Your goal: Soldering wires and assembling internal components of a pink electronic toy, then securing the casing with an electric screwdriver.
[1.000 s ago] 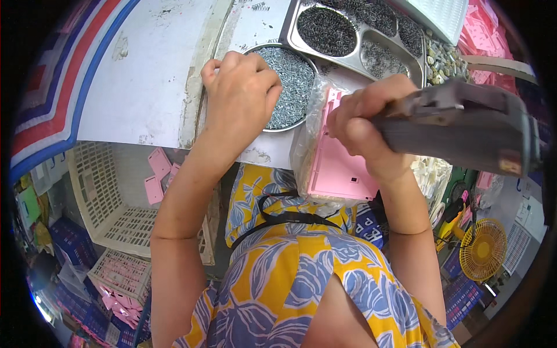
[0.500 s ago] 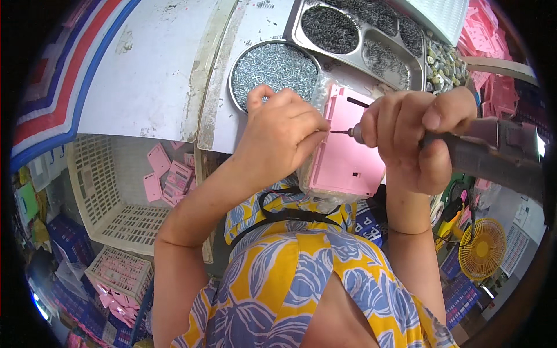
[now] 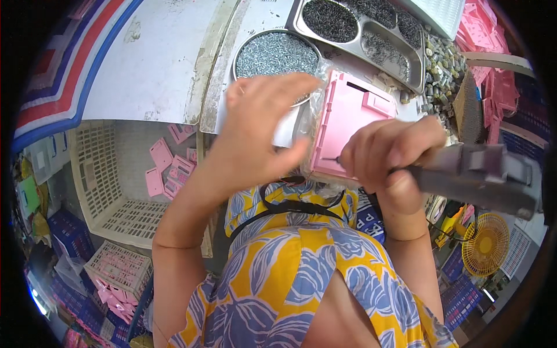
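My right hand (image 3: 390, 155) is wrapped round a dark electric screwdriver (image 3: 464, 177). Its thin bit points left, over the lower part of a pink plastic housing (image 3: 342, 124). That housing lies on clear plastic film (image 3: 310, 124) in front of me. Just left of it, my left hand (image 3: 255, 124) is lifted and smeared by motion, thumb and fingers apart, with nothing visible in it. Beyond this hand sits a round metal dish (image 3: 278, 55) full of small silvery screws, partly hidden by the fingers.
A steel compartment tray (image 3: 360, 35) at the back holds dark springs. Small metal cylinders (image 3: 441, 64) are heaped on its right. A cream crate (image 3: 116, 197) with pink parts stands low on the left. A yellow fan (image 3: 484, 246) is at lower right.
My left hand has come away from the housing, leftward, and its thumb has spread from the fingers. The screwdriver and my right hand have shifted down and left.
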Demonstrator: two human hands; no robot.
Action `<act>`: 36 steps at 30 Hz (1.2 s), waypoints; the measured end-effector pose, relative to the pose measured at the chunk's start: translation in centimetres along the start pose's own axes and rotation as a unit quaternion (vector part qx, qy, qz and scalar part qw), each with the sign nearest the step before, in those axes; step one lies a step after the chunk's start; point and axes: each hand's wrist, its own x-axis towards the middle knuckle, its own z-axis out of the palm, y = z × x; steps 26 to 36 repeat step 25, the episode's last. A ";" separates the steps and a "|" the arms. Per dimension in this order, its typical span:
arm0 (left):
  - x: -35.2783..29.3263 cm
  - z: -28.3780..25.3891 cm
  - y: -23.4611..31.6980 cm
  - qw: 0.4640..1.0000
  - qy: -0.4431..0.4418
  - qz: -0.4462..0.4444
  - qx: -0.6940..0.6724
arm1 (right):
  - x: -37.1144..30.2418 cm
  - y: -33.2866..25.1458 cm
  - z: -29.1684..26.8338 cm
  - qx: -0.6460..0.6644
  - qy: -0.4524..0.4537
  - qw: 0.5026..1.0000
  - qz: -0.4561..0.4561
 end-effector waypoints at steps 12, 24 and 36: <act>1.3 3.1 -2.1 0.999 0.018 0.029 -0.002 | -2.5 6.0 -2.1 -0.008 -0.184 0.972 -0.147; 2.7 0.2 1.0 0.970 0.132 0.202 -0.032 | 0.1 -8.2 -9.2 0.532 -0.296 0.774 -0.174; 2.4 -0.6 0.9 0.969 0.138 0.202 -0.023 | 0.6 -8.0 -8.7 0.535 -0.306 0.769 -0.172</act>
